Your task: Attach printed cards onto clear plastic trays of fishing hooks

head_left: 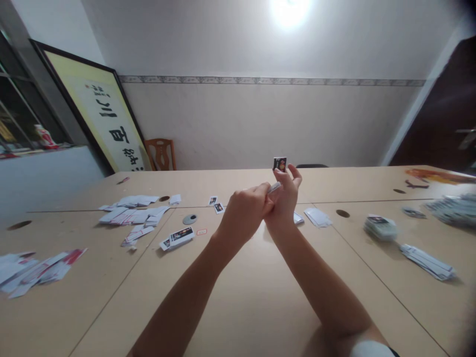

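Observation:
My right hand (285, 196) is raised over the table, palm turned inward. A small dark printed card (279, 164) with a white border stands upright at its fingertips, pinched near the lower edge. My left hand (247, 210) is closed and presses against the right palm. Out of its fingers sticks the edge of a thin whitish piece (274, 187), whose kind I cannot make out. Behind the right wrist lie white papers (298, 218), partly hidden by it. Left of my hands, two small picture cards (218, 208) lie on the table.
White paper strips (130, 213) lie in heaps at the left, with a stack of printed cards (181, 235) nearer me. At the right are a stack in clear wrapping (380, 227), a bundle of strips (427, 262) and a pile of packets (455, 210). Round holes (342, 213) pierce the tabletop.

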Demonstrator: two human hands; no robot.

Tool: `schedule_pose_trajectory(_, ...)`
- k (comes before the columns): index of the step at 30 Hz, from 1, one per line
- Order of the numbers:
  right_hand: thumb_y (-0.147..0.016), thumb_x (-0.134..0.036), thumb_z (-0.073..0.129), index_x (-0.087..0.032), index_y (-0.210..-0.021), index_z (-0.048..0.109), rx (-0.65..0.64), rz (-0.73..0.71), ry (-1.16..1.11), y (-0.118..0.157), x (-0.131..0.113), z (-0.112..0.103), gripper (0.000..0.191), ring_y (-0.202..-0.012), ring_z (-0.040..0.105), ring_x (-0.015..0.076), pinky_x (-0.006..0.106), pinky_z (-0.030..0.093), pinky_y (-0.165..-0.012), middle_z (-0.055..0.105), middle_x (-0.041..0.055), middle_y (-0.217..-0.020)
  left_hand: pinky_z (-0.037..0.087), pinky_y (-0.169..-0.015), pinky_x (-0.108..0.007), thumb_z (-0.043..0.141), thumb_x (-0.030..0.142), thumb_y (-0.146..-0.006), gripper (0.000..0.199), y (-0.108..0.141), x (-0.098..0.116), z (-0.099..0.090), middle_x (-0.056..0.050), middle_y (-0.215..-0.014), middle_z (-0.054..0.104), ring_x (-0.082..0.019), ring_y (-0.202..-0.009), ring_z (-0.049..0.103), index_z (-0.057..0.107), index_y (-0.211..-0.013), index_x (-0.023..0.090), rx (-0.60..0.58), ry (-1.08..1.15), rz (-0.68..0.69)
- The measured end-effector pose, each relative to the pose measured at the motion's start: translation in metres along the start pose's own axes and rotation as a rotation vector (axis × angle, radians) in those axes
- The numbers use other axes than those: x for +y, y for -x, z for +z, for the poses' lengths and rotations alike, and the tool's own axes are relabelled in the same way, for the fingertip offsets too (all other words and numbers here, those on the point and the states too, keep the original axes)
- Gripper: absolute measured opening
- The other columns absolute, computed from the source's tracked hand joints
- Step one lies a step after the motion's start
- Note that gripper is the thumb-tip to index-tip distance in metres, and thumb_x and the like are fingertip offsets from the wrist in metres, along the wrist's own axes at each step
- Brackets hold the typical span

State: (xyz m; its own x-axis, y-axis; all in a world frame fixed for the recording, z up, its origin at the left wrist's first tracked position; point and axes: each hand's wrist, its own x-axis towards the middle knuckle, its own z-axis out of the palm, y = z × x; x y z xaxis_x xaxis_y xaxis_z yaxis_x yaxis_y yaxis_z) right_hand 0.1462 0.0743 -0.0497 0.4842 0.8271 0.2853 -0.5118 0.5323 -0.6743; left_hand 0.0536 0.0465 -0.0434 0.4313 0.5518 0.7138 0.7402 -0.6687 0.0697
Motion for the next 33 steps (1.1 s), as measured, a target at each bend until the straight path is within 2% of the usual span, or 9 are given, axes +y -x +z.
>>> schedule_pose_trajectory(6,-0.067,-0.033,0.063,-0.031,-0.122,0.03,-0.052,-0.045,0.03,0.001,-0.001,0.001,0.064,-0.121,0.055,0.0261,0.039,0.053,-0.086,0.047,0.0093,-0.136,0.044,-0.059,-0.027,0.05,0.018,-0.092,0.021,0.0,0.004,-0.006,-0.003,-0.072,0.071,-0.013,-0.059,0.059,0.07,-0.089,0.015,0.058,0.131,-0.048)
schedule_pose_trajectory(13,-0.078,-0.051,0.065,-0.03,-0.123,0.028,-0.172,-0.04,-0.011,0.005,0.002,0.006,0.062,-0.132,0.05,0.0243,0.04,0.052,-0.096,0.047,0.0136,-0.141,0.05,-0.065,-0.028,0.059,0.022,-0.09,0.023,0.003,0.006,-0.022,-0.001,-0.066,0.071,-0.014,-0.066,0.066,0.073,-0.073,0.019,0.11,0.355,-0.121)
schedule_pose_trajectory(18,-0.08,-0.058,0.062,-0.031,-0.123,0.027,-0.188,-0.043,-0.012,0.003,0.01,0.007,0.061,-0.136,0.047,0.0238,0.04,0.054,-0.095,0.048,0.0148,-0.141,0.051,-0.062,-0.027,0.063,0.021,-0.088,0.016,0.004,0.003,-0.021,-0.001,-0.071,0.076,-0.013,-0.061,0.066,0.079,-0.088,0.021,0.151,0.381,-0.182)
schedule_pose_trajectory(23,-0.077,-0.053,0.069,-0.029,-0.116,0.034,-0.126,0.009,-0.167,-0.002,0.012,0.007,0.059,-0.125,0.057,0.025,0.039,0.056,-0.088,0.058,0.0116,-0.125,0.059,-0.072,-0.027,0.065,0.022,-0.087,0.019,0.001,-0.003,-0.024,-0.005,-0.086,0.079,-0.017,-0.075,0.073,0.08,-0.098,0.018,0.206,0.529,-0.265)
schedule_pose_trajectory(28,-0.077,-0.043,0.072,-0.027,-0.108,0.042,-0.122,0.096,-0.345,-0.007,0.013,0.007,0.046,-0.108,0.065,0.0215,0.036,0.054,-0.082,0.066,0.0038,-0.105,0.062,-0.07,-0.028,0.067,0.035,-0.086,0.027,0.0,-0.016,-0.032,-0.007,-0.084,0.079,-0.02,-0.077,0.075,0.078,-0.101,0.015,0.26,0.711,-0.413)
schedule_pose_trajectory(33,-0.076,-0.041,0.074,-0.028,-0.109,0.043,-0.064,0.068,-0.287,-0.008,0.017,0.008,0.047,-0.094,0.067,0.0185,0.034,0.053,-0.076,0.068,0.0002,-0.095,0.062,-0.066,-0.024,0.07,0.036,-0.082,0.031,0.0,-0.022,-0.041,-0.009,-0.082,0.078,-0.019,-0.077,0.076,0.077,-0.099,0.011,0.328,0.801,-0.53)
